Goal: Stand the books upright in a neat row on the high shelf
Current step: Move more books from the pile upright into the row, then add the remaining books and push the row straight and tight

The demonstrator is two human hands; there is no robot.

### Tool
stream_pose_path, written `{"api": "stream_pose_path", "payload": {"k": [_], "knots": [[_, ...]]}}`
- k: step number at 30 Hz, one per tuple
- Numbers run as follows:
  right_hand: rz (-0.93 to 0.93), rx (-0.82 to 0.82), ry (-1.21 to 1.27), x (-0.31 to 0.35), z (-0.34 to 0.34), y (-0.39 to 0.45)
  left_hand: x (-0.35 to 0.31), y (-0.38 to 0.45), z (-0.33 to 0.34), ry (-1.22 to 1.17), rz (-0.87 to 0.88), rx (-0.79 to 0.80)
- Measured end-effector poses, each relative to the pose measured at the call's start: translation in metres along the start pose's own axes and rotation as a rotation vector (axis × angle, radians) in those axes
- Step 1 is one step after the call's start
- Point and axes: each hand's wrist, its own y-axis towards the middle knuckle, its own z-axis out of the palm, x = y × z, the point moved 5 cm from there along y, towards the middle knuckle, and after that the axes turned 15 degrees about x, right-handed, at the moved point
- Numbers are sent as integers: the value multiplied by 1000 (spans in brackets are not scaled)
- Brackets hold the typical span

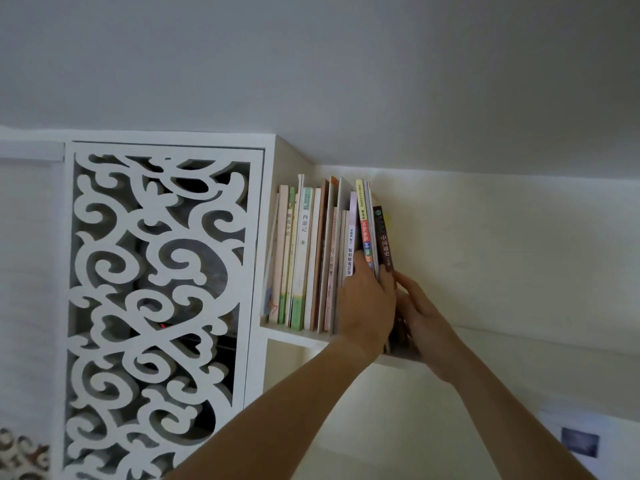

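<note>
While your arms reach up, your left hand [367, 299] grips the last few spines of the row of books [311, 254], thumb on the pale one, fingers curled by the dark book [383, 239]. Your right hand [420, 317] lies flat with straight fingers against that dark book's outer side. All stand upright on the white high shelf [294, 336], beside the carved lattice panel [156, 306].

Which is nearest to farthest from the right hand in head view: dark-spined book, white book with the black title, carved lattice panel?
From the right hand:
1. Dark-spined book: at the row's right end, by the fingertips.
2. White book with the black title: left part of the row.
3. Carved lattice panel: far left, beyond the books.
</note>
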Motion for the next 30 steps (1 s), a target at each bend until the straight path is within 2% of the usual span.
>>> {"api": "stream_pose_path", "payload": {"k": [7, 12, 18, 21, 26, 30], "knots": [[-2, -33, 20, -2, 2, 6, -4, -19, -26, 103, 56, -52], [-20, -88, -133, -8, -3, 6, -4, -13, -32, 152, 32, -11], [-79, -289, -496, -7, -5, 12, -18, -41, -49, 159, 158, -28], [-24, -373, -658, -19, -5, 23, -6, -40, -60, 97, 171, -27], [20, -444, -679, -32, -3, 32, -7, -61, -80, 54, 183, -45], [25, -596, -630, -14, 23, 30, -9, -82, -107, 70, 236, -76]]}}
